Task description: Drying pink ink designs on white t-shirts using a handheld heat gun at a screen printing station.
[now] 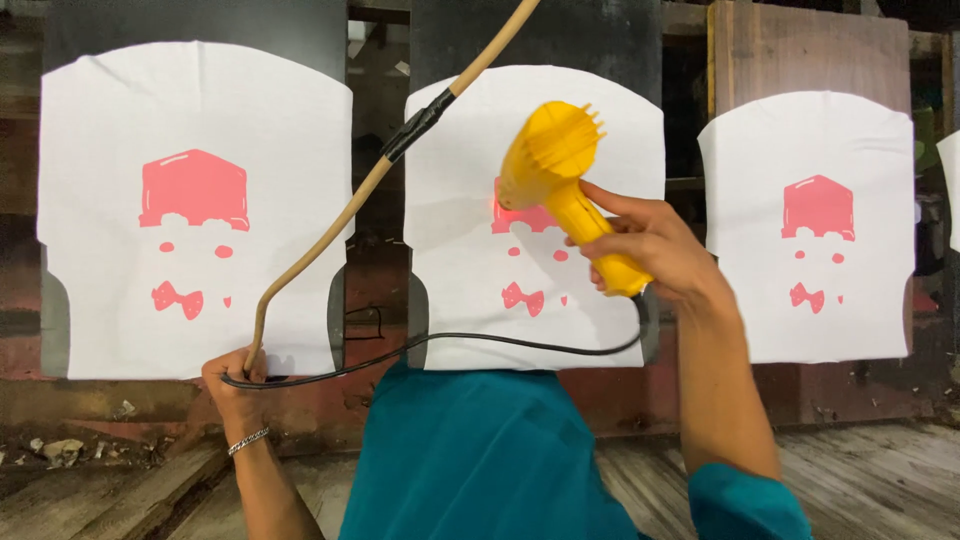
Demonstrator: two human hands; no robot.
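Item: yellow heat gun (560,180), gripped in right hand (650,250), nozzle apparently close to the pink print on middle white fabric panel (535,215). Left hand (238,385) closed around cord (330,225). Keep nozzle sweeping; slack cord off print.

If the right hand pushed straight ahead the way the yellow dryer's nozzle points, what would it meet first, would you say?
Most likely the middle white fabric panel, at its pink print where the right hand aims the yellow dryer; the gap between is hard to judge.

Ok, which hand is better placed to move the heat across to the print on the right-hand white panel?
Probably the right hand: it holds the yellow heat gun, aimed at the middle panel. The left hand sits low on the left, gripping the cord.
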